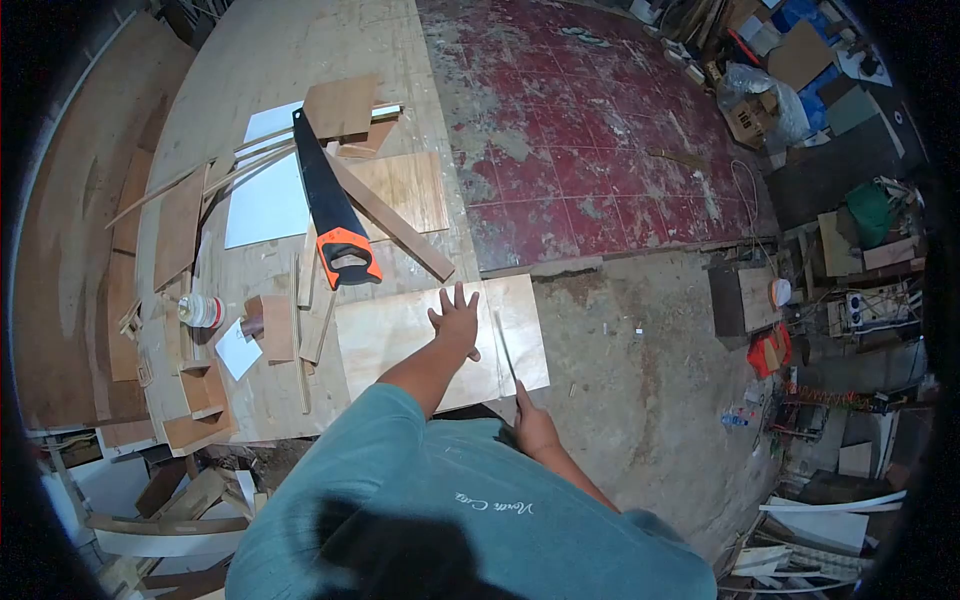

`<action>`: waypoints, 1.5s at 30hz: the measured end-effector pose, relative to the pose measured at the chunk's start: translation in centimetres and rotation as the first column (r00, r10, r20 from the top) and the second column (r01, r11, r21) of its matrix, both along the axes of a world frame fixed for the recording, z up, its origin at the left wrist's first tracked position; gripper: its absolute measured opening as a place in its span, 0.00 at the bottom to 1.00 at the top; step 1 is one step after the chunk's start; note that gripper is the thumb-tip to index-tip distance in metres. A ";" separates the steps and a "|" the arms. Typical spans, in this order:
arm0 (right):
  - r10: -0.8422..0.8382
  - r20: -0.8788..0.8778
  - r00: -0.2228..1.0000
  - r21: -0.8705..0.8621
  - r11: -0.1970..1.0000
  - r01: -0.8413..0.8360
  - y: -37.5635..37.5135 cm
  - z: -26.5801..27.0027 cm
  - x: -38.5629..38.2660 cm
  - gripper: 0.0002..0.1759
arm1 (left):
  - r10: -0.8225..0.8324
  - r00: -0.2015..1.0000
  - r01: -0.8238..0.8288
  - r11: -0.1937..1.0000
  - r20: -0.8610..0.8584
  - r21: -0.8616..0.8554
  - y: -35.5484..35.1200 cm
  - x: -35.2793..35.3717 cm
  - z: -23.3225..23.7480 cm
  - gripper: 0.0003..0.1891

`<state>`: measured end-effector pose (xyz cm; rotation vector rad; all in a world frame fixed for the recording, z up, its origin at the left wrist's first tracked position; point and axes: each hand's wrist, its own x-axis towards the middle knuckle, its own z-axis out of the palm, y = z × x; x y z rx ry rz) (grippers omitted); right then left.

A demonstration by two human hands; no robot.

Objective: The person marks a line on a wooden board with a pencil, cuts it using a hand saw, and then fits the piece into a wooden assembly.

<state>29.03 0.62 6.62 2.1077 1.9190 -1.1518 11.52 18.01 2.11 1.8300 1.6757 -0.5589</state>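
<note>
My left hand [458,322] lies flat with spread fingers on a pale plywood board [390,340]. The board's right part reaches past the table edge, and a lengthwise line runs across it. In my closed right hand [536,430] is the dark handle of a saw [507,345]. Its narrow blade shows almost edge-on over the board, beside that line. Whether the teeth are in the wood cannot be made out. Beyond the board, a handsaw [330,200] with an orange and black handle rests on wood pieces.
The wooden table [400,50] carries plywood offcuts [345,105], a wood strip [395,220], a white sheet [265,200], a white container [201,311] and a small wooden box [205,410]. Right of it lies worn red and grey floor [600,150]. Cartons [750,120] and scrap line the right side.
</note>
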 end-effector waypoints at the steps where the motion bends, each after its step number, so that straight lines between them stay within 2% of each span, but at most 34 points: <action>1: -0.061 -0.039 0.997 0.021 0.998 0.062 -1.4 1.6 0.2 0.35 | 0.006 1.000 -0.006 1.000 0.010 0.007 0.2 -0.1 0.0 0.74; 3: -0.122 -0.078 0.989 0.034 0.992 0.125 -2.2 2.5 0.6 0.36 | 0.013 1.000 -0.013 1.000 0.019 0.015 0.4 0.0 0.0 0.75; 5: -0.209 -0.193 0.959 0.222 0.942 0.251 -2.0 2.3 0.8 0.38 | 0.011 1.000 -0.012 1.000 0.027 0.015 -0.2 0.0 -0.3 0.75; 6: -0.248 -0.181 0.952 0.175 0.944 0.279 -1.3 2.1 0.8 0.37 | 0.014 0.999 -0.016 0.999 0.049 0.043 -0.4 -0.2 -0.4 0.75; 9: -0.268 -0.290 0.919 0.262 0.901 0.346 0.3 0.2 0.5 0.32 | -0.012 0.999 0.008 0.997 0.044 0.082 -1.1 -0.8 -0.4 0.74; 12: -0.240 -0.372 0.896 0.277 0.893 0.355 1.6 0.4 -0.4 0.28 | -0.042 0.996 0.028 0.983 0.075 0.183 -3.0 -2.1 -1.5 0.68; 14: -0.182 -0.436 0.881 0.324 0.882 0.342 2.1 -0.5 -0.9 0.24 | -0.094 0.978 0.024 0.937 0.186 0.348 -5.1 -4.4 -3.1 0.61; 15: -0.166 -0.440 0.882 0.327 0.886 0.330 2.5 -1.1 -1.1 0.24 | -0.080 0.980 0.011 0.936 0.182 0.352 -6.2 -5.5 -3.1 0.61; 17: -0.129 -0.468 0.874 0.206 0.946 0.250 3.5 -2.3 -2.1 0.23 | 0.032 0.974 -0.116 0.919 0.223 0.377 -8.2 -7.8 -2.9 0.57; 19: -0.060 -0.529 0.846 0.217 0.955 0.203 4.7 -5.2 -4.1 0.22 | 0.113 0.961 -0.203 0.909 0.253 0.363 -9.7 -10.3 -1.7 0.56; 21: -0.039 -0.730 0.682 0.043 0.994 0.103 6.2 -6.9 -7.2 0.21 | 0.266 0.911 -0.374 0.854 0.315 0.362 -11.0 -12.7 -1.4 0.55; 22: -0.063 -0.786 0.615 -0.036 0.998 0.056 6.9 -5.4 -9.4 0.21 | 0.292 0.906 -0.395 0.844 0.307 0.363 -11.5 -13.8 -1.8 0.55; 23: -0.253 -0.773 0.581 -0.319 0.948 -0.012 7.6 -3.9 -11.2 0.22 | 0.384 0.808 -0.556 0.748 0.447 0.363 -11.9 -14.9 -2.3 0.51; 25: -0.207 -0.784 0.585 -0.360 0.919 -0.158 8.8 -4.8 -15.1 0.22 | 0.475 0.539 -0.816 0.501 0.696 0.289 -12.8 -16.8 -2.3 0.43; 26: -0.197 -0.786 0.586 -0.363 0.914 -0.180 9.2 -5.4 -17.1 0.22 | 0.569 0.529 -0.846 0.415 0.629 0.336 -13.2 -17.1 -1.6 0.32; 27: -0.216 -0.818 0.533 -0.382 0.896 -0.224 9.5 -6.4 -19.2 0.21 | 0.581 0.521 -0.852 0.398 0.625 0.340 -13.6 -18.1 -1.9 0.32; 28: -0.238 -0.846 0.477 -0.398 0.877 -0.268 9.6 -6.6 -21.3 0.21 | 0.594 0.133 -0.934 0.342 0.793 -0.100 -14.0 -19.3 -2.4 0.26; 29: -0.231 -0.848 0.477 -0.398 0.872 -0.286 9.5 -6.8 -23.4 0.21 | 0.575 -0.289 -0.799 0.296 0.765 -0.524 -14.4 -20.5 -2.9 0.21; 30: -0.244 -0.870 0.428 -0.396 0.863 -0.313 9.4 -6.6 -25.4 0.20 | 0.656 -0.321 -0.725 0.293 0.683 -0.623 -15.0 -21.5 -2.5 0.12; 31: -0.260 -0.888 0.379 -0.394 0.855 -0.336 9.2 -6.3 -27.0 0.20 | 0.654 -0.327 -0.731 0.283 0.682 -0.621 -15.4 -22.2 -2.2 0.12; 32: -0.267 -0.862 0.432 -0.435 0.827 -0.356 9.0 -6.0 -28.4 0.20 | 0.567 -0.396 -0.723 0.293 0.723 -0.626 -15.8 -22.8 -1.9 0.10; 33: -0.264 -0.863 0.432 -0.433 0.826 -0.361 9.0 -6.9 -29.6 0.20 | 0.472 -0.457 -0.715 0.309 0.754 -0.627 -16.0 -23.7 -1.5 0.09; 34: 0.186 -0.850 0.493 0.000 0.935 -0.353 9.2 -8.9 -30.6 0.19 | 0.453 -0.502 -0.701 0.285 0.736 -0.654 -16.1 -24.8 -1.0 0.09; 35: 0.571 -0.616 0.543 0.432 0.821 -0.373 9.3 -10.0 -31.3 0.17 | 0.452 -0.500 -0.702 0.287 0.738 -0.652 -16.1 -25.9 0.0 0.09; 36: 0.627 -0.568 0.533 0.540 0.772 -0.334 9.4 -8.9 -31.3 0.24 | 0.529 -0.444 -0.768 0.190 0.723 -0.611 -16.0 -27.0 1.2 0.09; 37: 0.630 -0.564 0.534 0.546 0.770 -0.331 9.7 -8.9 -31.7 0.24 | 0.602 -0.393 -0.827 0.100 0.695 -0.554 -15.7 -28.3 1.5 0.10; 38: 0.556 -0.477 0.680 0.539 0.797 -0.274 10.0 -8.8 -32.1 0.26 | 0.592 -0.324 -0.857 0.146 0.738 -0.494 -15.6 -30.2 0.1 0.10; 39: 0.458 -0.378 0.804 0.539 0.815 -0.211 10.4 -8.4 -32.5 0.29 | 0.588 -0.322 -0.856 0.154 0.742 -0.494 -15.6 -31.4 0.1 0.10; 41: 0.354 -0.179 0.918 0.645 0.746 -0.163 12.4 -7.5 -33.2 0.30 | 0.521 -0.336 -0.889 0.100 0.784 -0.447 -15.3 -33.3 0.0 0.11; 43: 0.392 -0.018 0.920 0.758 0.606 -0.243 16.2 -8.7 -33.5 0.25 | 0.517 -0.322 -0.897 0.101 0.793 -0.430 -15.3 -35.0 0.1 0.11; 45: 0.517 0.125 0.847 0.699 0.560 -0.445 19.2 -8.9 -33.4 0.26 | 0.512 -0.211 -0.920 0.183 0.832 -0.346 -15.9 -36.2 0.2 0.11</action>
